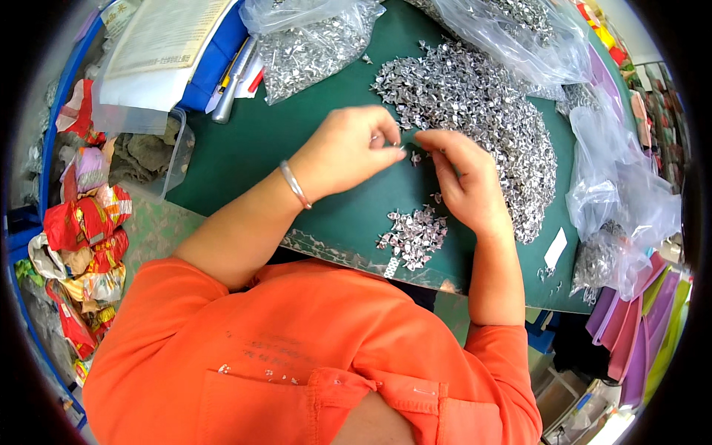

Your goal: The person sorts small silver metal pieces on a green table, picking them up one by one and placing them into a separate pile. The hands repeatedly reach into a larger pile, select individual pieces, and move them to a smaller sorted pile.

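My left hand (350, 150), with a silver bangle (295, 184) on its wrist, is raised over the green table. Its thumb and forefinger are pinched on a small shiny metal piece (401, 147). Close by on the right, my right hand (467, 182) has its fingers bent and the thumb drawn in; what they hold, if anything, is too small to name. Beyond it spreads a large heap of small silver metal parts (475, 96). A smaller pile of similar parts (417, 236) lies at the near table edge, below my hands. One loose part (415, 159) shows between them.
Clear plastic bags of metal parts (315, 55) stand at the back, with more bags (615, 193) at the right. A blue holder (215, 63) with papers and tools sits at the back left, near a clear tub (178, 152). A white slip (555, 248) lies right of the heap.
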### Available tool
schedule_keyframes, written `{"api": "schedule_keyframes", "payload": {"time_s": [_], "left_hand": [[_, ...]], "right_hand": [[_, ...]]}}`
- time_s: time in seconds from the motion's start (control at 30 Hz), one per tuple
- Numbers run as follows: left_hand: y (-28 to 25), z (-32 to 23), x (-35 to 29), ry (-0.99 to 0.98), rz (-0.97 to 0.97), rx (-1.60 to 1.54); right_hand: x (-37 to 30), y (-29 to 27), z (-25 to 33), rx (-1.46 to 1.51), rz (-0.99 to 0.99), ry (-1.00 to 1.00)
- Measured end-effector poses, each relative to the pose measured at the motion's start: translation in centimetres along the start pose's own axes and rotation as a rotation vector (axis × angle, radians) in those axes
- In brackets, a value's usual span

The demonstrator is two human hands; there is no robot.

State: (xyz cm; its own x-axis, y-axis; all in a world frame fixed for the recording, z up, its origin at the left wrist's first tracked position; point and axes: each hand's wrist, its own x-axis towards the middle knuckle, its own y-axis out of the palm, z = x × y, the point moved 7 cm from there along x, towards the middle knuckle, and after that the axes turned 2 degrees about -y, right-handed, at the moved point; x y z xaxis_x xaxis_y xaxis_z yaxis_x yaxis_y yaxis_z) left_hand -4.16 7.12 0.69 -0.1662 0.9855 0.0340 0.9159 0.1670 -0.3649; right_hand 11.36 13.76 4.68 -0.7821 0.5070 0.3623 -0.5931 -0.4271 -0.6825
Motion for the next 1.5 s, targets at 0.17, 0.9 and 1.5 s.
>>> {"api": "schedule_keyframes", "payload": {"time_s": [0.17, 0.9, 1.5], "left_hand": [[-1.0, 1.2, 1.0, -0.300, 0.155, -1.246], [-0.3, 4.2, 1.2, -0.475, 0.062, -1.569], [-0.5, 4.2, 1.0, -0.493, 0.030, -1.583]], "right_hand": [[-0.8, -2.8, -1.8, -0.105, -0.159, 0.124], [-1.5, 0.8, -0.1, -0.025, 0.239, -0.014], [-2.0, -0.9, -0.1, 0.284, 0.390, 0.031]]}}
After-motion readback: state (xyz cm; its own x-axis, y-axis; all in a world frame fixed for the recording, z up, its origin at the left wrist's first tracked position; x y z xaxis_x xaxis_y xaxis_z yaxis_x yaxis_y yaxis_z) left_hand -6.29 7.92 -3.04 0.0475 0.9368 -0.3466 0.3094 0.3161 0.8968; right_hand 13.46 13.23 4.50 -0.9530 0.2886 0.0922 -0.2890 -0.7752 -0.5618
